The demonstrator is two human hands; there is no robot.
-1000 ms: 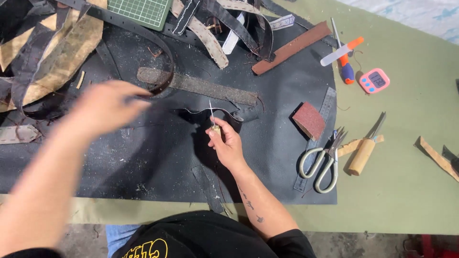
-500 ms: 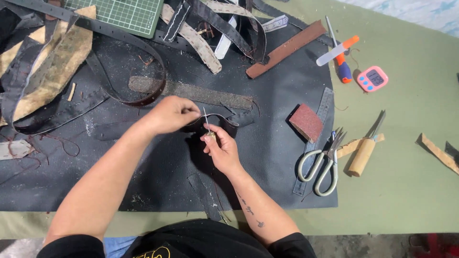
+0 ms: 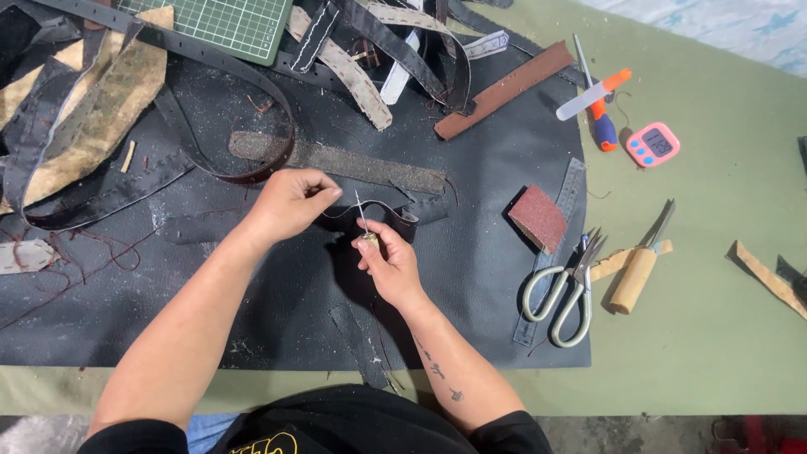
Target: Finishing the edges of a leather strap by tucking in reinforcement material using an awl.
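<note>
An awl [image 3: 362, 220] is gripped upright by the right hand [image 3: 389, 262]; thread [image 3: 336, 212] is pinched closed by the left hand [image 3: 288, 202] over a dark leather strap [image 3: 395, 217].

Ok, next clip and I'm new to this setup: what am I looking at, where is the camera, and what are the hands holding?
There is no machine: a person works with bare hands, and the one picture comes from a camera on their head, looking down. The right hand holds a brass-handled awl, point up. The left hand pinches something thin beside it, perhaps thread; too fine to tell. Under both lies a dark leather strap on a black leather sheet over a green table. To the right lie scissors, a sandpaper block, a wooden-handled knife and a pink timer. A green cutting mat lies at the top.
</note>
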